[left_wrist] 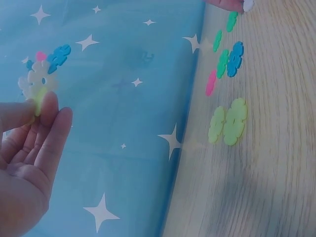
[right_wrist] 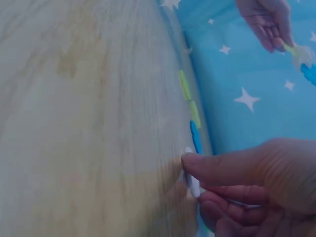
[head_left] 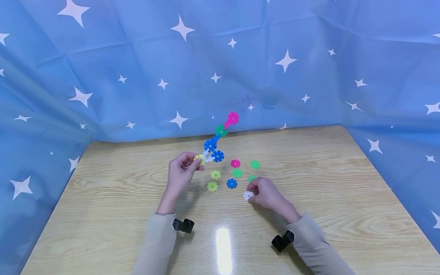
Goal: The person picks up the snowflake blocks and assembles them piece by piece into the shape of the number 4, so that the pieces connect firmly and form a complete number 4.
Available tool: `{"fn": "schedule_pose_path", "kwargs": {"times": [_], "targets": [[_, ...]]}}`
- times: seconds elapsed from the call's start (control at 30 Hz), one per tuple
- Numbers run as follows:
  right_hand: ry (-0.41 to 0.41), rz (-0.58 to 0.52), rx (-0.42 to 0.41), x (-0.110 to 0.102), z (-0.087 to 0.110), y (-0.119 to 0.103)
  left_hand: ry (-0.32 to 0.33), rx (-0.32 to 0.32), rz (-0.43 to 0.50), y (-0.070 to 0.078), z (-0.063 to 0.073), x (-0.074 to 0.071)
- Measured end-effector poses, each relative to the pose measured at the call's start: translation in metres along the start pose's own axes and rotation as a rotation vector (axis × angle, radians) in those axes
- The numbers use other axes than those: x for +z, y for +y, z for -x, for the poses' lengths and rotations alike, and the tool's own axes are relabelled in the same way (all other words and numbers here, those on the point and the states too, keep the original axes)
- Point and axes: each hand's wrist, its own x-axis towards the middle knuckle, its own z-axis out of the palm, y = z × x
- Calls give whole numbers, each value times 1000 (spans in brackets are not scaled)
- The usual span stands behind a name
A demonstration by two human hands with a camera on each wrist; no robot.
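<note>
Pinching the yellow disc of a linked chain near frame centre, the left hand grips; lower, right of centre, the right hand pinches a white disc. Probably light, stiff: hold rims.

Head view: set high and back, facing forward and down; wide, taking in table, backdrop, left hand and right hand. Left wrist view: close by the left hand, rolled, table edge running steeply; faces backdrop and loose discs. Right wrist view: near, right hand large at lower right, left hand small at upper right; hazy, discs apparently almost edge-on. Shared, head and left wrist: loose discs, backdrop.
</note>
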Motion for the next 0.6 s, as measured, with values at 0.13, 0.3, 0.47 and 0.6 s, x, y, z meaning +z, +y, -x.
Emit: {"fn": "schedule_pose_path", "kwargs": {"times": [0.13, 0.3, 0.47, 0.6], "targets": [[1, 24, 8, 0, -1, -2, -5, 9, 0, 0, 0, -1], [20, -35, 11, -1, 0, 0, -12, 14, 3, 0, 1, -1], [55, -165, 3, -5, 1, 2, -14, 15, 6, 1, 1, -1], [87, -368, 34, -11, -1, -3, -20, 19, 16, 2, 2, 0]]}}
